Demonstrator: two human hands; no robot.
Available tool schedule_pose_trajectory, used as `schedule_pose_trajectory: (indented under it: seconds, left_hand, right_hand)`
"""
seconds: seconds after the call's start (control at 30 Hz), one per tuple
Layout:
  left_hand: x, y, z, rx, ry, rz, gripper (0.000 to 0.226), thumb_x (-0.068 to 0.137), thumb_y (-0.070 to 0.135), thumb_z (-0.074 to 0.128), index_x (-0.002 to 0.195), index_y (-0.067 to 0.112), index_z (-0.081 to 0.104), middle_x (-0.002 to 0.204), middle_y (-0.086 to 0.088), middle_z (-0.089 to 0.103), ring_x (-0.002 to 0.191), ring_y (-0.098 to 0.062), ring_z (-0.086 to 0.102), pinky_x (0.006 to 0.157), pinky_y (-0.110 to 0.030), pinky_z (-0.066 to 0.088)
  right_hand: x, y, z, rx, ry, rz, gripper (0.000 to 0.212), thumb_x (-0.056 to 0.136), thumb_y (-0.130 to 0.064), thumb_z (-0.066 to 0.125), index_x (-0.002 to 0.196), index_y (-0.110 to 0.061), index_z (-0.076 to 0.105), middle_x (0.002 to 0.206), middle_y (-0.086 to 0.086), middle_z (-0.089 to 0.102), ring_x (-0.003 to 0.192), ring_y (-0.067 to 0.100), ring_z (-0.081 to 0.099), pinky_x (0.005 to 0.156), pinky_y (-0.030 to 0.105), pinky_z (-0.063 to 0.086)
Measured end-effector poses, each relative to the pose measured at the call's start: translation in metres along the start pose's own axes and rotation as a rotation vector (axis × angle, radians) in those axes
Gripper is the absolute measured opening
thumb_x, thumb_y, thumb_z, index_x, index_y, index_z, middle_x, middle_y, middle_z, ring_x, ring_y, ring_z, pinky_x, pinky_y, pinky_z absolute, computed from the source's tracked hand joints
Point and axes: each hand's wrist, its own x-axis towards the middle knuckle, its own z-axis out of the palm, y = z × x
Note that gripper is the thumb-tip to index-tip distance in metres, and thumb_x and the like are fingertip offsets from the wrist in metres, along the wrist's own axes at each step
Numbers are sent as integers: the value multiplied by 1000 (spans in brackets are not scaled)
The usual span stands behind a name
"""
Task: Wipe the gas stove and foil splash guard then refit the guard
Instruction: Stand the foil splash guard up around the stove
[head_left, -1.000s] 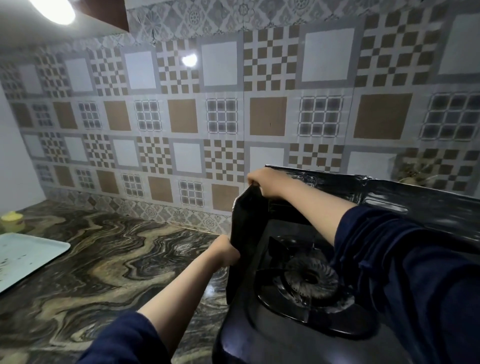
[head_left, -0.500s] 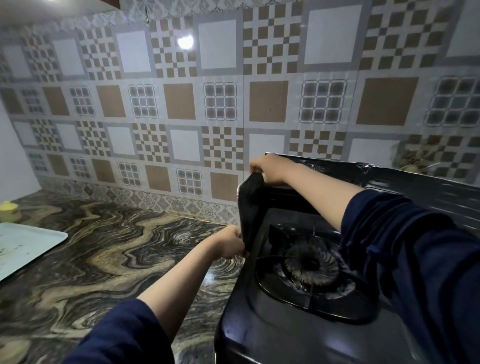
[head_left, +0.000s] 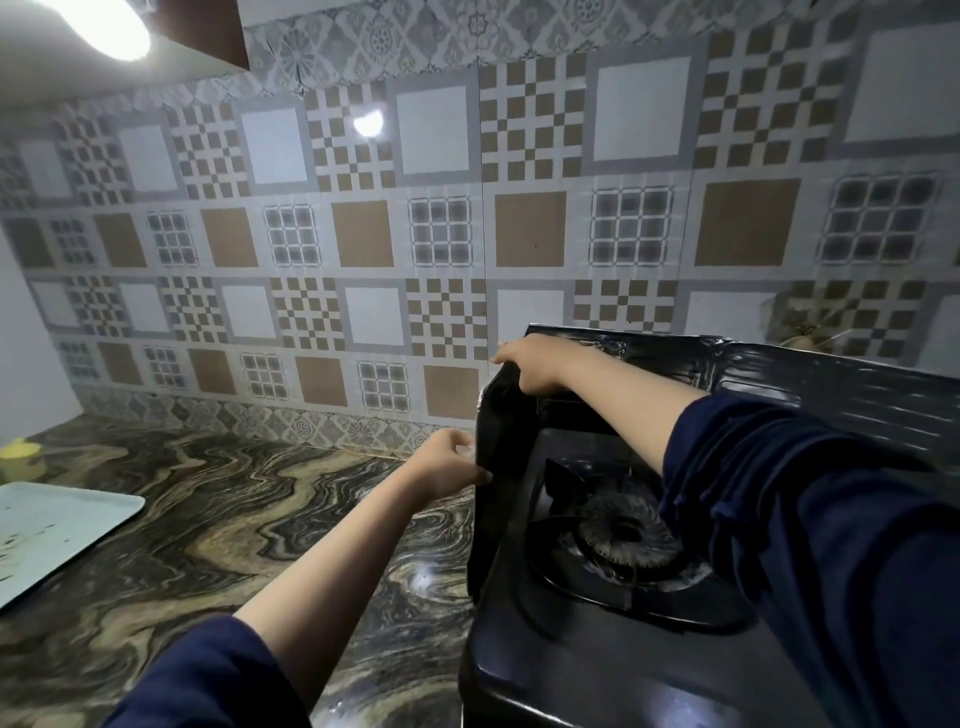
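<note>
I held the dark foil splash guard (head_left: 779, 379) around the black gas stove (head_left: 597, 639). My right hand (head_left: 530, 364) still gripped its top corner; my left hand (head_left: 447, 465), slid higher, pinched the side panel's edge, refitting underway.

A home kitchen, no question. The wall (head_left: 467, 218) is covered in patterned tiles of brown, white and grey squares and checks, with a floral border strip running along its foot. Below it stretches a swirling marble-look countertop (head_left: 208, 519), dark with gold veins. On the right sits a black gas stove (head_left: 597, 623), its burner (head_left: 623, 535) and pan support in plain sight (a dark splash guard (head_left: 831, 384) stands round it). Far left, a pale tray (head_left: 52, 530) lies on the counter, and a lit ceiling lamp (head_left: 109, 26) glares beside a cupboard's underside (head_left: 208, 31).
</note>
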Motion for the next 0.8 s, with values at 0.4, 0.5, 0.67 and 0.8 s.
schedule_pose_trajectory:
  seconds: [0.4, 0.5, 0.67, 0.8]
  left_hand:
    - [-16, -6, 29, 49, 37, 212, 26, 83, 11, 56, 107, 6, 63, 109, -13, 67, 105, -25, 61, 78, -29, 43]
    - [-14, -8, 34, 34, 35, 245, 21, 82, 12, 55, 100, 6, 63, 106, -16, 68, 102, -29, 62, 80, -33, 46]
    - [-4, -12, 40, 3, 24, 197, 23, 87, 19, 54, 105, 4, 51, 109, -18, 61, 103, -35, 58, 84, -39, 48]
    - [8, -13, 47, -5, -47, 165, 36, 94, 23, 48, 119, -2, 41, 122, -26, 55, 114, -39, 54, 83, -36, 43]
  right_hand:
    - [9, -21, -10, 143, -11, 247, 41, 95, -43, 39, 58, -26, 43, 63, -8, 43, 62, 13, 45, 62, 25, 36]
    - [14, -23, -7, 92, -28, 226, 38, 91, -43, 49, 90, -11, 68, 95, 11, 67, 88, 27, 62, 79, 33, 47]
    - [19, -26, -15, -52, -211, 232, 58, 88, -25, 57, 143, -19, 41, 156, 5, 28, 143, 23, 28, 116, 35, 22]
    - [34, -23, -15, -135, -328, 249, 61, 83, -22, 60, 142, -30, 42, 160, 1, 13, 148, 19, 12, 119, 37, 12]
